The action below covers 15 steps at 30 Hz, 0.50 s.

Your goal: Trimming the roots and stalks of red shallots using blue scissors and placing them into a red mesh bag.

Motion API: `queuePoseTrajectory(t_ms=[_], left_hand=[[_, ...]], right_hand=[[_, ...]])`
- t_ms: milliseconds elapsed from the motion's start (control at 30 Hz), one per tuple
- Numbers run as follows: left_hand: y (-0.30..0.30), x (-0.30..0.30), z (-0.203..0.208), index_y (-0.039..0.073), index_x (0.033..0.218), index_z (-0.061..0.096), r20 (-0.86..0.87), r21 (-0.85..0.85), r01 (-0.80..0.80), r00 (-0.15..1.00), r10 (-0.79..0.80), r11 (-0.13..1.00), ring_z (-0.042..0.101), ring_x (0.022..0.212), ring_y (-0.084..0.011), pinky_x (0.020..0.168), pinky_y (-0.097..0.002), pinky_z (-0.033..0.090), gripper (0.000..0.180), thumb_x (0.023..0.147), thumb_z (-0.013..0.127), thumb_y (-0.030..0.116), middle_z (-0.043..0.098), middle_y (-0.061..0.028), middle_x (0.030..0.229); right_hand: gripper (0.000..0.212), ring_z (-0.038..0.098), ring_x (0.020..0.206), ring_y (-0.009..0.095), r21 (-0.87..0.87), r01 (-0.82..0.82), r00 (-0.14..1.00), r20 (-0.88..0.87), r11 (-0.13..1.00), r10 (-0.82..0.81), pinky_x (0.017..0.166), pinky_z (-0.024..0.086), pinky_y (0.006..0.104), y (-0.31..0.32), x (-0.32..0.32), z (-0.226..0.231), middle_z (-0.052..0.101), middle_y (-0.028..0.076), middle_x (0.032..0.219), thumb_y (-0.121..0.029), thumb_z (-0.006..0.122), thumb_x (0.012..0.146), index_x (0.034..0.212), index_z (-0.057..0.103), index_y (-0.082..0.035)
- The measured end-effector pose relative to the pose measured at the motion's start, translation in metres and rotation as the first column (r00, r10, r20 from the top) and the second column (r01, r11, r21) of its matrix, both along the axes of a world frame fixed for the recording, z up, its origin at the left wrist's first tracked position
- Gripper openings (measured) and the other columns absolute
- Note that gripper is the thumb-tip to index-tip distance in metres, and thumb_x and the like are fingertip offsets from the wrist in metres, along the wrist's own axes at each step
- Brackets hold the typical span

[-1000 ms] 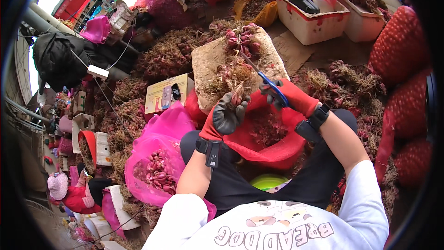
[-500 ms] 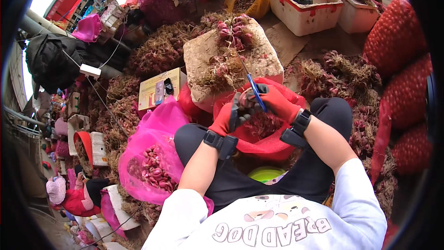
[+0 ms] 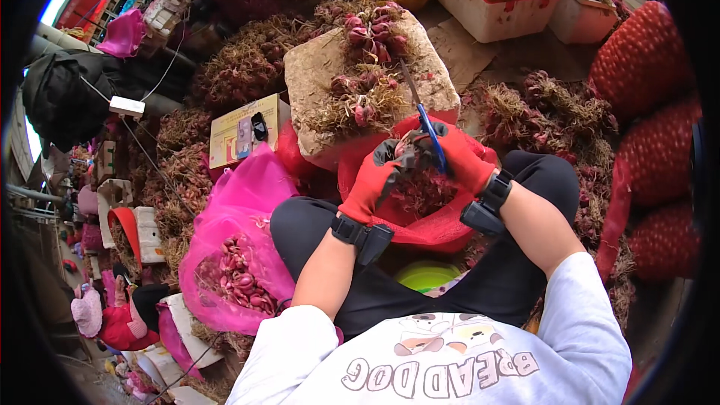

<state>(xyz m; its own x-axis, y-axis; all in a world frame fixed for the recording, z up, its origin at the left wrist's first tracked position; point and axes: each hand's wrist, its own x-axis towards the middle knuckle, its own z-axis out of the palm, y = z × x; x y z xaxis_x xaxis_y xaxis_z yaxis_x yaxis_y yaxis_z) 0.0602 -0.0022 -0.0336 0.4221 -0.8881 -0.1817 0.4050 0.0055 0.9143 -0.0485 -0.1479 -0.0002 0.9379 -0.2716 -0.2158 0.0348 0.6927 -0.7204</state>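
In red gloves with dark fingers, both hands meet above an open red mesh bag that holds shallots and dry roots. My left hand is closed, pinching what looks like a shallot, mostly hidden by the fingers. My right hand grips a pair of scissors by its blue handles, the blades pointing away toward a dirty foam block. Tied bunches of shallots with dry roots lie on that block. Left of my knee sits a pink mesh bag with loose shallots inside.
A yellow carton with a phone-like item on it stands left of the block. White foam boxes are at the back. Full red mesh sacks line the right. Below my hands is a green basin. Another person sits far left.
My view has shifted slightly, so the surroundings appear further left. Both hands have risen a little and stay close together. The scissors are still in my right hand, now more upright.
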Motion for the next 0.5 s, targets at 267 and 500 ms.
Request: queuePoseTrajectory(t_ms=[267, 500], left_hand=[[-0.003, 0.002, -0.013, 0.009, 0.103, 0.056, -0.303, -0.17, -0.085, 0.952, 0.03, 0.982, 0.059, 0.089, -0.015, 0.074, -0.0305, 0.05, 0.023, 0.096, 0.047, 0.028, 0.06, -0.0018, 0.1], [0.001, 0.009, -0.048, 0.005, 0.105, 0.055, -0.078, 0.072, -0.173, 0.981, 0.179, 0.982, 0.063, 0.08, -0.017, 0.069, -0.0314, 0.054, 0.022, 0.097, 0.041, 0.02, 0.062, -0.0072, 0.101]], right_hand=[[0.033, 0.057, 0.079, 0.009, -0.168, -0.062, 0.997, 0.044, 0.984, 0.07, 0.067, 0.049, 0.0222, 0.002, -0.003, -0.011, 0.06, 0.003, 0.095, -0.011, 0.066, 0.083, 0.111, 0.052, -0.001], [0.022, 0.05, 0.08, 0.004, -0.451, -0.04, 0.999, 0.009, 0.892, 0.05, 0.071, 0.046, 0.021, 0.019, -0.001, -0.013, 0.053, -0.004, 0.088, -0.008, 0.068, 0.081, 0.096, 0.052, -0.005]])
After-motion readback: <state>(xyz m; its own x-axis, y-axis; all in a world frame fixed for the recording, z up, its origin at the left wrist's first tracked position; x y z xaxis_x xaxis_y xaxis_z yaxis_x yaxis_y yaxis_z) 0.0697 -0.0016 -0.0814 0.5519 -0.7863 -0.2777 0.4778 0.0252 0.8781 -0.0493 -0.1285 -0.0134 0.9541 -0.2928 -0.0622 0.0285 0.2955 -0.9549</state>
